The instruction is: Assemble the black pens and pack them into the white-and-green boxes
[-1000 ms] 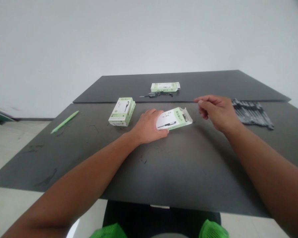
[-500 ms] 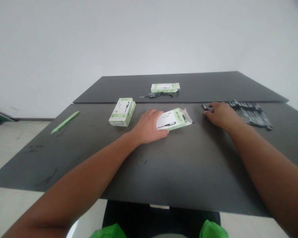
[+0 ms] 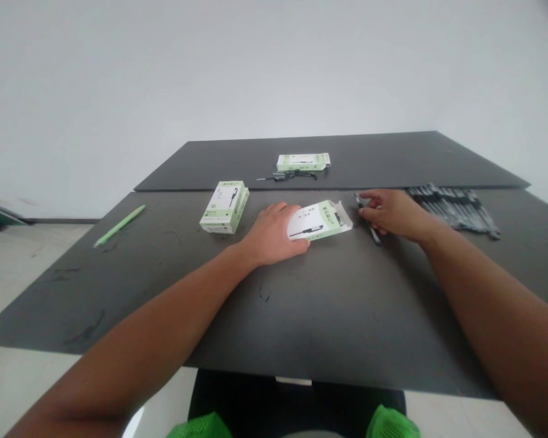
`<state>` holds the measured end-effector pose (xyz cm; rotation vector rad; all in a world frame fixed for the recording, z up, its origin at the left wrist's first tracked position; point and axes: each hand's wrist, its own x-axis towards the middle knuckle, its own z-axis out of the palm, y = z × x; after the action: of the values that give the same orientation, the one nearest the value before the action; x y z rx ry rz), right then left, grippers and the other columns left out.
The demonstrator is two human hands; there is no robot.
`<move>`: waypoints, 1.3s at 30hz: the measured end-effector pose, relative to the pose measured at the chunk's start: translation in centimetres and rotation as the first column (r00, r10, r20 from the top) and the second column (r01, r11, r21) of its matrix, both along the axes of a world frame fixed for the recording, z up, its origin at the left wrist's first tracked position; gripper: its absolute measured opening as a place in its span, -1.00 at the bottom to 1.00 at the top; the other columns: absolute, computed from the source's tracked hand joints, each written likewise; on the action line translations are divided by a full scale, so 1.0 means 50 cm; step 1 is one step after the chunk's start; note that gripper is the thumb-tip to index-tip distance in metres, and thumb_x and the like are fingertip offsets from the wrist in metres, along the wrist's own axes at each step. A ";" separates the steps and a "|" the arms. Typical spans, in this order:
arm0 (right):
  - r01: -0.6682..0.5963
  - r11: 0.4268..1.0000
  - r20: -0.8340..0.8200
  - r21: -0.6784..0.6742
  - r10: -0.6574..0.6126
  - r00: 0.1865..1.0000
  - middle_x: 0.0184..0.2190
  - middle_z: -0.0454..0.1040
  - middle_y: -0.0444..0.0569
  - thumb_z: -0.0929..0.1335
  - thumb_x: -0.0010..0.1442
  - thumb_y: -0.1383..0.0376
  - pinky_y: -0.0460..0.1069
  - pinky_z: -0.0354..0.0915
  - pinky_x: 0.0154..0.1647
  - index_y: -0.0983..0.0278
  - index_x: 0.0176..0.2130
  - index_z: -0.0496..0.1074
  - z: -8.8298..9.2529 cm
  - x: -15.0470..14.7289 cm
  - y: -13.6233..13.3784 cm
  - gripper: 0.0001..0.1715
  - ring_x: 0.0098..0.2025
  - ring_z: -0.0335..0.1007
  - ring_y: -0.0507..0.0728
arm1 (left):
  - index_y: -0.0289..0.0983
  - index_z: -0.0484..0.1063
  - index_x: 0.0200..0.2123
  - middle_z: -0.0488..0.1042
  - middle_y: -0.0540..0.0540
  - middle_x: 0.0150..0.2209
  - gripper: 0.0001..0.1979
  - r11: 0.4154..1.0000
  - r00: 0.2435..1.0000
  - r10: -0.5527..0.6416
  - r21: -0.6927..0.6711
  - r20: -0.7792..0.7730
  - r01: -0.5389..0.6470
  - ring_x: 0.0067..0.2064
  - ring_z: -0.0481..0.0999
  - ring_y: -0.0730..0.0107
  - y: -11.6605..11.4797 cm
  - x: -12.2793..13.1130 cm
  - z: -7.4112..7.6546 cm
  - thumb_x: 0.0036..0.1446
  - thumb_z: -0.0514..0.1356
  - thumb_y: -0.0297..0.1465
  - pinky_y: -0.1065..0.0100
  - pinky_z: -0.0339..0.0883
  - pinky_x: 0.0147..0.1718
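Note:
My left hand (image 3: 276, 234) is wrapped round a white and green pen box (image 3: 317, 220) lying on the dark table. The box's right end is unfolded, and dark pen ends show inside it. To the right of that opening, my right hand (image 3: 386, 213) pinches a black pen (image 3: 374, 234) between thumb and fingers; the pen slants toward me, partly covered by the fingers. Just beyond the right wrist lies a row of several black and clear pens (image 3: 459, 210) side by side.
A closed pen box (image 3: 223, 207) stands left of my left hand. Farther back lies another box (image 3: 304, 162) with several thin black pieces (image 3: 292, 176) in front of it. A green pen (image 3: 119, 225) rests at the left. A seam crosses the table (image 3: 301, 316) toward its back.
My right hand has moved left from the row of pens toward the box's open end, carrying a black pen. My left hand and the box have stayed in place.

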<state>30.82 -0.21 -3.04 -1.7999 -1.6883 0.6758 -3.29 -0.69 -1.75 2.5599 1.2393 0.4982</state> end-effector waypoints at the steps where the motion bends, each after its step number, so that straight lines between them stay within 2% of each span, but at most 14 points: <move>1: -0.026 0.999 -0.126 -0.031 0.022 0.992 -0.49 0.61 -0.10 0.56 0.14 0.26 0.02 0.36 -0.64 0.30 0.30 0.58 0.004 -0.015 -0.008 -0.25 -0.63 0.43 0.14 | -0.21 0.47 0.27 0.54 -0.28 0.16 -0.31 1.000 1.000 0.001 0.001 0.001 -0.001 0.22 0.53 -0.17 0.000 0.000 -0.001 0.12 0.41 -0.10 -0.13 0.43 0.29; 4: -0.049 0.998 -0.337 -0.036 0.034 0.941 -0.55 0.56 -0.18 0.56 0.07 0.34 -0.02 0.30 -0.74 0.26 0.39 0.49 0.017 -0.052 -0.029 -0.09 -0.68 0.36 0.10 | -0.21 0.47 0.28 0.53 -0.28 0.17 -0.31 1.000 1.000 -0.002 0.003 0.007 0.002 0.23 0.53 -0.16 0.000 -0.001 -0.002 0.12 0.41 -0.10 -0.13 0.43 0.30; 7: -0.022 1.000 -0.444 -0.008 0.016 0.896 -0.57 0.50 -0.24 0.54 0.04 0.38 -0.03 0.28 -0.76 0.22 0.45 0.41 0.026 -0.070 -0.037 0.02 -0.69 0.34 0.10 | -0.22 0.47 0.27 0.53 -0.28 0.17 -0.31 1.000 1.000 -0.002 0.007 0.008 0.002 0.22 0.53 -0.17 -0.001 0.000 -0.002 0.12 0.41 -0.10 -0.13 0.44 0.29; 10: 0.025 0.998 -0.507 0.052 0.005 0.862 -0.59 0.44 -0.27 0.55 0.04 0.36 -0.02 0.25 -0.78 0.20 0.37 0.46 0.035 -0.073 -0.035 -0.08 -0.72 0.29 0.08 | -0.24 0.48 0.26 0.53 -0.30 0.17 -0.32 1.000 1.000 0.001 0.001 0.004 -0.001 0.23 0.53 -0.19 -0.001 0.000 0.000 0.12 0.41 -0.10 -0.15 0.43 0.30; 13: 0.078 0.983 -0.623 0.168 0.044 0.781 -0.59 0.39 -0.32 0.57 0.01 0.34 -0.05 0.16 -0.80 0.12 0.19 0.49 0.044 -0.073 -0.032 -0.25 -0.73 0.26 0.05 | -0.23 0.49 0.25 0.53 -0.30 0.18 -0.33 1.000 1.000 0.002 -0.005 -0.005 -0.002 0.23 0.53 -0.18 0.000 0.000 -0.001 0.11 0.41 -0.10 -0.15 0.42 0.31; 16: 0.140 0.959 -0.722 0.247 0.086 0.686 -0.61 0.34 -0.37 0.57 0.03 0.29 -0.06 0.10 -0.79 0.05 0.06 0.43 0.053 -0.077 -0.030 -0.39 -0.74 0.23 0.04 | -0.24 0.49 0.26 0.54 -0.29 0.16 -0.33 1.000 1.000 -0.005 0.003 -0.012 0.005 0.21 0.54 -0.17 0.001 -0.001 -0.003 0.12 0.40 -0.09 -0.13 0.43 0.29; 19: 0.242 0.926 -0.756 0.288 0.065 0.651 -0.61 0.39 -0.35 0.57 0.04 0.29 -0.04 0.15 -0.75 0.04 -0.01 0.38 0.056 -0.081 -0.025 -0.44 -0.70 0.28 0.07 | -0.24 0.48 0.27 0.54 -0.29 0.16 -0.32 1.000 1.000 -0.002 0.005 -0.015 0.002 0.22 0.53 -0.16 0.001 -0.001 -0.005 0.13 0.40 -0.09 -0.13 0.43 0.29; 24: 0.347 0.876 -0.734 0.335 0.012 0.679 -0.58 0.41 -0.34 0.61 0.10 0.27 -0.02 0.24 -0.70 0.00 -0.04 0.31 0.047 -0.078 -0.017 -0.42 -0.65 0.32 0.09 | -0.22 0.47 0.30 0.54 -0.29 0.18 -0.28 1.000 1.000 0.006 -0.005 -0.016 -0.006 0.24 0.52 -0.17 0.002 0.001 -0.005 0.13 0.41 -0.09 -0.13 0.41 0.31; 28: 0.342 0.869 -0.685 0.357 -0.005 0.729 -0.54 0.44 -0.31 0.60 0.16 0.22 0.00 0.32 -0.64 -0.03 0.01 0.28 0.038 -0.079 -0.016 -0.41 -0.61 0.33 0.08 | -0.23 0.47 0.30 0.54 -0.29 0.18 -0.29 1.000 1.000 0.007 -0.008 -0.016 -0.007 0.23 0.52 -0.17 0.002 0.003 -0.003 0.12 0.41 -0.10 -0.12 0.42 0.30; 33: 0.335 0.857 -0.655 0.391 0.003 0.756 -0.48 0.49 -0.27 0.58 0.15 0.24 0.04 0.38 -0.63 0.06 0.02 0.25 0.031 -0.084 -0.017 -0.40 -0.61 0.37 0.10 | -0.23 0.48 0.27 0.54 -0.28 0.15 -0.31 1.000 1.000 -0.002 0.002 -0.014 0.002 0.21 0.53 -0.15 0.002 0.003 -0.003 0.12 0.41 -0.10 -0.11 0.43 0.29; 36: 0.296 0.873 -0.627 0.388 0.015 0.779 -0.45 0.53 -0.25 0.60 0.16 0.20 0.04 0.41 -0.62 0.07 0.03 0.30 0.025 -0.084 -0.017 -0.42 -0.59 0.42 0.12 | -0.23 0.48 0.27 0.54 -0.28 0.15 -0.31 1.000 1.000 -0.003 0.004 -0.006 0.003 0.21 0.53 -0.14 0.002 0.004 -0.004 0.12 0.41 -0.10 -0.11 0.43 0.28; 39: 0.202 0.913 -0.592 0.354 0.051 0.804 -0.40 0.59 -0.15 0.60 0.20 0.16 0.03 0.42 -0.61 0.12 0.00 0.42 0.021 -0.084 -0.019 -0.53 -0.56 0.45 0.11 | -0.22 0.48 0.27 0.54 -0.27 0.15 -0.31 1.000 1.000 0.004 0.006 0.004 -0.004 0.21 0.53 -0.14 0.002 0.005 -0.004 0.11 0.42 -0.11 -0.10 0.44 0.28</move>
<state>26.60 -1.13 -2.01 -1.1854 -1.2036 0.6990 -3.03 -0.59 -1.97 2.5603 1.2443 0.5084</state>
